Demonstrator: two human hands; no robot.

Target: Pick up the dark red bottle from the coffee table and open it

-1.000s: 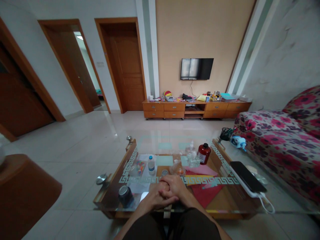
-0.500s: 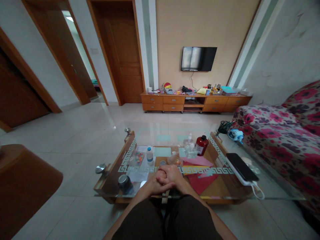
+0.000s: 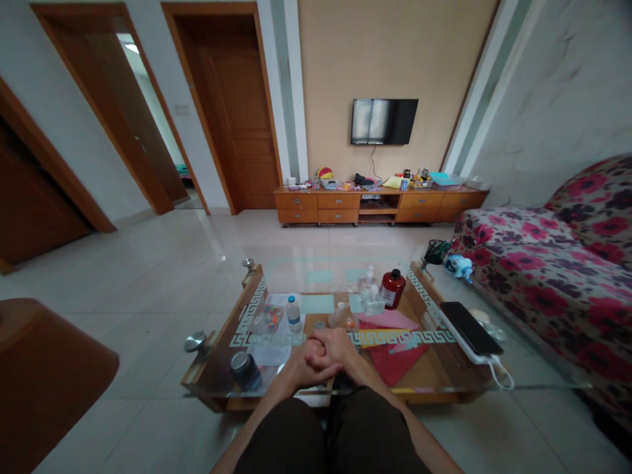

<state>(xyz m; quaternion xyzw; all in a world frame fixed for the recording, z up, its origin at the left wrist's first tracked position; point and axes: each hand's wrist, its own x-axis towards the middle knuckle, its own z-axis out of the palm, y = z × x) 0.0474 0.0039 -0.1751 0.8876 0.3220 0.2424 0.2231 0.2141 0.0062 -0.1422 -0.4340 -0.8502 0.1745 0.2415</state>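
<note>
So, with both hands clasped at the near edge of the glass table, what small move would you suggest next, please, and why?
Probably unclasp first: the left hand and right hand are interlocked and hold nothing. The folded red paper sheet, under the glass coffee table top, lies nearest the right hand.

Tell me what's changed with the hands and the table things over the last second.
Nothing was picked up or let go. Only the view shifted a little. The left hand and right hand stay clasped over the glass table's near edge; the phone and red bottle haven't moved.
</note>
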